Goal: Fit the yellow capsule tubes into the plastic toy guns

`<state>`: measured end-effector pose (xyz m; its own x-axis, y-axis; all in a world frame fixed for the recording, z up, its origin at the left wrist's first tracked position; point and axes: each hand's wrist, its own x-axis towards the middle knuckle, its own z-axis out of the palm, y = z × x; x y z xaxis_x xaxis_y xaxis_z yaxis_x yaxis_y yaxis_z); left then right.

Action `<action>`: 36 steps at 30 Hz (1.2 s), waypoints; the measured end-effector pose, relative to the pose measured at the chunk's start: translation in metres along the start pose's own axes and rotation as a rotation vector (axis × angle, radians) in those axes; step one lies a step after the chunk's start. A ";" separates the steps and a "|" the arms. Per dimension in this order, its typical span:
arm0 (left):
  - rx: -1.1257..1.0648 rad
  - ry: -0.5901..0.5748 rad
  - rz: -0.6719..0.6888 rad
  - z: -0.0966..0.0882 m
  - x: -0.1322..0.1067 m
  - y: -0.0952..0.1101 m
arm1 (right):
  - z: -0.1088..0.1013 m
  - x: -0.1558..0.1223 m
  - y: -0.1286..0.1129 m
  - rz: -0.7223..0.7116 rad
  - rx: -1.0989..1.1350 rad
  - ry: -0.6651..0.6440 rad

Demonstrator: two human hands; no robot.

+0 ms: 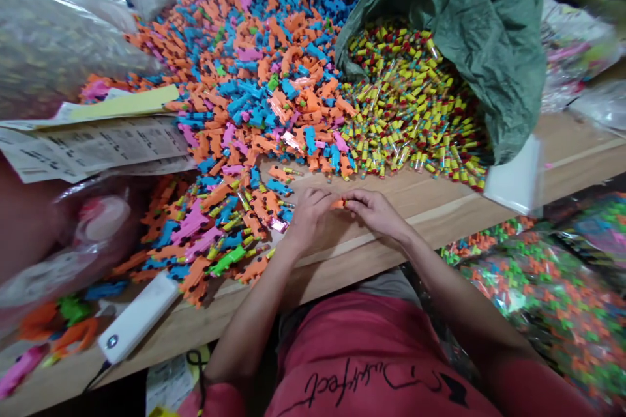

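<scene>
Orange plastic piece | left fingers, right fingers pinching it | pale wooden tabletop beneath

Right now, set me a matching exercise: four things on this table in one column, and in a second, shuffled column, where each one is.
Things:
1. small orange plastic piece
2. green woven sack
3. white power bank
4. printed paper sheets

Places:
A. near edge of the wooden table, left of the hands
B. left edge of the heap of coloured plastic pieces
C. between the left hand and right hand
D. spilling yellow-and-red tubes

Pairs: 1-C, 2-D, 3-A, 4-B
</scene>
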<state>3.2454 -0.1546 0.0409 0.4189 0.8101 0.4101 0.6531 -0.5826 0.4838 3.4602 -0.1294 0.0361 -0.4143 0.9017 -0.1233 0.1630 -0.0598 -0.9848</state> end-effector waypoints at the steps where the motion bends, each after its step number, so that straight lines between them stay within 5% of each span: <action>1: 0.019 0.002 0.021 0.001 -0.001 0.001 | -0.001 0.001 -0.001 -0.013 -0.032 0.000; 6: 0.107 0.057 0.039 0.009 -0.004 0.009 | 0.006 0.000 -0.003 -0.178 -0.273 0.034; 9: 0.106 0.031 0.048 -0.003 -0.009 0.009 | 0.012 -0.002 -0.004 -0.188 -0.259 -0.029; 12: 0.140 -0.021 -0.007 -0.045 -0.023 -0.002 | -0.003 0.002 -0.005 -0.199 -0.224 -0.064; 14: 0.216 0.015 -0.122 -0.087 -0.036 -0.013 | -0.028 0.009 -0.001 -0.268 -0.304 0.049; 17: 0.400 0.212 -0.337 -0.142 -0.050 -0.029 | -0.074 0.020 0.012 -0.345 -0.513 0.259; 19: 0.470 0.313 -0.430 -0.155 -0.047 -0.035 | -0.094 0.027 0.025 -0.362 -0.638 0.298; 21: 0.425 0.303 -0.475 -0.143 -0.033 -0.039 | -0.099 0.029 0.036 -0.383 -0.723 0.259; 28: 0.275 -0.014 -0.559 -0.041 0.031 -0.081 | -0.063 0.012 0.050 -0.478 -0.842 0.101; 32: 0.307 -0.004 -0.627 -0.025 0.033 -0.105 | -0.058 0.005 0.051 -0.460 -0.869 0.068; 36: 0.192 -0.078 -0.506 -0.023 0.025 -0.114 | -0.053 0.007 0.051 -0.429 -0.957 0.127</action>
<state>3.1668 -0.0691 0.0142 0.0636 0.9929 0.1010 0.8856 -0.1028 0.4529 3.5131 -0.1040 -0.0085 -0.5165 0.8090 0.2805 0.6863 0.5870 -0.4294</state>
